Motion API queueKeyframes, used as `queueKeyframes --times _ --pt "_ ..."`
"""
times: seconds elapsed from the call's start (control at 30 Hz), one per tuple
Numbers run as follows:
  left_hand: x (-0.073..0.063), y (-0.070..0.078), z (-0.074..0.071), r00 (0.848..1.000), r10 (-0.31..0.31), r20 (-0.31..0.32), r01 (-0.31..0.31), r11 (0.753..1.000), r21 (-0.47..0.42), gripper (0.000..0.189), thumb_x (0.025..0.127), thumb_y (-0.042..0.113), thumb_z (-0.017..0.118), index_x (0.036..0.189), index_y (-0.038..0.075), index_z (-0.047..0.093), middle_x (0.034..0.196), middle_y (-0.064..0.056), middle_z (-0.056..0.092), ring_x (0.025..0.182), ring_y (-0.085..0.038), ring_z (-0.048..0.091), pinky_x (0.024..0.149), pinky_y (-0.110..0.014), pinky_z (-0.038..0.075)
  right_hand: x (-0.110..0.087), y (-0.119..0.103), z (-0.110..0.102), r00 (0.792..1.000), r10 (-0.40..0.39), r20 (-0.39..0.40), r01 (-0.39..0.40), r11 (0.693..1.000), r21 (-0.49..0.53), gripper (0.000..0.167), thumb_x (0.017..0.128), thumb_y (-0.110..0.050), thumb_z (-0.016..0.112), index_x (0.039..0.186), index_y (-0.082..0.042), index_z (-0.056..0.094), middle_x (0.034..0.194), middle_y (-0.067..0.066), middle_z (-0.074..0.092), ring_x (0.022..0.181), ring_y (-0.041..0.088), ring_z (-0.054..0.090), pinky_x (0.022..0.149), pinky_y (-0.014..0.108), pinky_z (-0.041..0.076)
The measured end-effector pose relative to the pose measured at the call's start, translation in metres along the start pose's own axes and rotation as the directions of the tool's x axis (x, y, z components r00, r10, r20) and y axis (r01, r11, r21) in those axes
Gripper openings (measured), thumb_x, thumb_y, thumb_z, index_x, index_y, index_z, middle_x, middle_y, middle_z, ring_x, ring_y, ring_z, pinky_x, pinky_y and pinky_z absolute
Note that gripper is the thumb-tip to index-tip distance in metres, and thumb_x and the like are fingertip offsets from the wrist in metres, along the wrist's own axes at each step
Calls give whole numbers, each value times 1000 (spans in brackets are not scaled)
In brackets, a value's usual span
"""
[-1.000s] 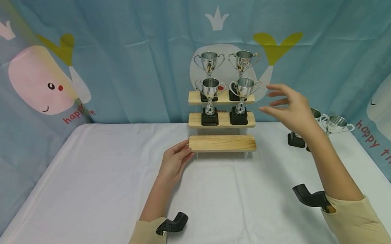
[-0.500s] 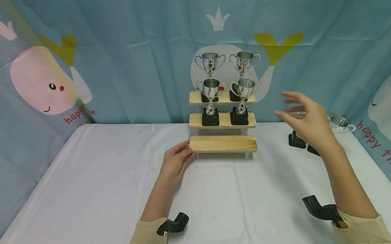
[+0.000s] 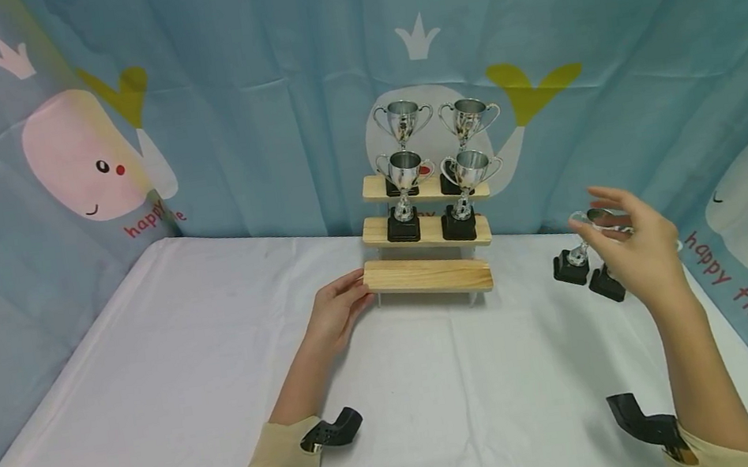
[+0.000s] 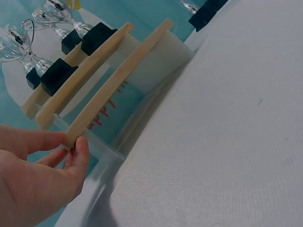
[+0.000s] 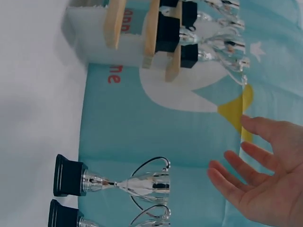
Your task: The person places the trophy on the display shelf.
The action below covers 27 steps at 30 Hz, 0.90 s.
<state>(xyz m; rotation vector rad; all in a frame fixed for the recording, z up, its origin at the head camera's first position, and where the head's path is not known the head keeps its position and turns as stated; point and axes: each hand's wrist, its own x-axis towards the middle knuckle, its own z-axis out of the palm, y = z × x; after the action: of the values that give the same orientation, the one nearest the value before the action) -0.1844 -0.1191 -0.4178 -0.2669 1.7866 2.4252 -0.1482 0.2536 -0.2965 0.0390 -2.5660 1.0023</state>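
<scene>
My left hand [image 3: 335, 315] pinches the left end of the lowest wooden shelf board [image 3: 427, 275] on a three-step stand; thumb and fingers close on that end in the left wrist view. Two silver trophy cups with black bases stand on the middle board [image 3: 427, 232], one of them this trophy [image 3: 470, 170]. Two more, including this back trophy [image 3: 403, 119], stand on the top board [image 3: 375, 187]. Over at the right, my right hand [image 3: 642, 251] hovers with relaxed, parted fingers and holds nothing. Below it stand two trophies, one nearer the back [image 5: 147, 184] and one in front [image 5: 66, 215].
A white cloth [image 3: 223, 382] covers the table. Behind it hangs a blue curtain [image 3: 244, 124] printed with whales. The lowest board bears no trophy. Clear side panels [image 4: 165, 61] hold up the boards.
My right hand has moved away from the stand, right and toward me, to over the two trophies at the right. The left hand keeps its pinch on the lowest board.
</scene>
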Motion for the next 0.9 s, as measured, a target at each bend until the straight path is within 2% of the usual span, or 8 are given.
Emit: queueKeyframes --times 0.27,0.37,0.5,0.77,0.9 --pt "1 -1 -1 1000 -12 3 12 1000 -14 44 107 -7 52 151 -11 48 147 -28 52 114 -20 63 93 -19 61 -8 12 2 999 20 -40 -19 1000 13 57 104 -20 69 157 -8 51 144 27 60 125 45 59 101 14 54" --pt "1 -1 -1 1000 -14 5 14 1000 -12 44 107 -7 52 151 -11 48 147 -28 51 117 -23 63 95 -20 60 -12 15 5 998 31 -61 -31 999 -5 56 104 -18 69 156 -7 51 144 27 60 125 47 60 104 19 55" --pt "0 -1 -1 1000 -14 3 14 1000 -11 44 107 -7 52 151 -11 48 146 -28 52 118 -24 62 94 -19 60 -15 18 8 995 63 -82 -65 998 -25 55 104 -16 70 155 -6 52 145 27 59 126 47 60 109 31 56" --pt "2 -2 -1 1000 -11 -5 11 1000 -13 44 106 -8 52 150 -12 49 135 -24 55 113 -21 64 94 -20 61 -17 22 7 983 130 -127 -135 990 -30 56 105 -13 68 157 -8 49 149 26 56 132 47 58 116 51 49" --pt "2 -2 -1 1000 -10 -4 10 1000 -11 44 106 -8 52 150 -12 49 141 -26 54 111 -19 65 92 -19 61 -18 25 4 978 134 -162 -139 990 -24 55 105 -12 67 157 -7 50 149 26 57 133 47 57 117 49 49"
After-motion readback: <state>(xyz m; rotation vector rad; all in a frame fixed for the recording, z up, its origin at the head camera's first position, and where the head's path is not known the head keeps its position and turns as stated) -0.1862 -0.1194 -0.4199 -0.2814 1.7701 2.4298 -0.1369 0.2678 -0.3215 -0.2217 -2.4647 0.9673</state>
